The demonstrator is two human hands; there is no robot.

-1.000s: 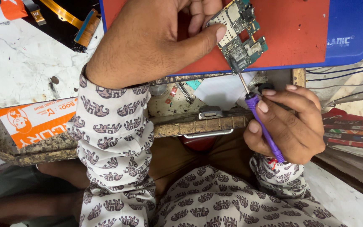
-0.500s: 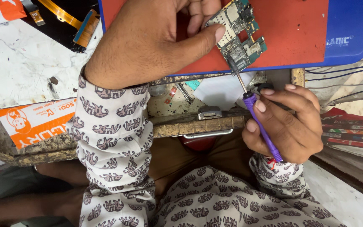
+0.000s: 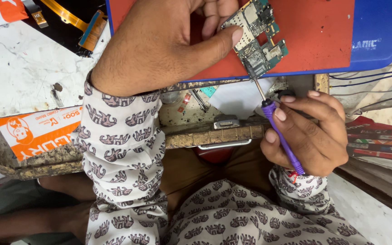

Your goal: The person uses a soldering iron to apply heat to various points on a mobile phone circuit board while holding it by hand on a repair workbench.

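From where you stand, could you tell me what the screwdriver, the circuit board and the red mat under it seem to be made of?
Screwdriver: purple handle, apparently smooth plastic; thin bright shaft, likely steel.
Circuit board: green laminate with dull metal shields and small components.
Red mat: matte, even surface with a blue border, probably rubber or silicone, though plastic is possible.
The left hand steadies the board; the right hand grips the handle.

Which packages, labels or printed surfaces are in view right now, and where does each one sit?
Orange and white sticker: rectangular, on the bench's front edge, left.
Orange and white packet: top left corner, partly cut off.
Blue mat border: top right, pale lettering.
Striped printed strips: right edge, red, green and dark.
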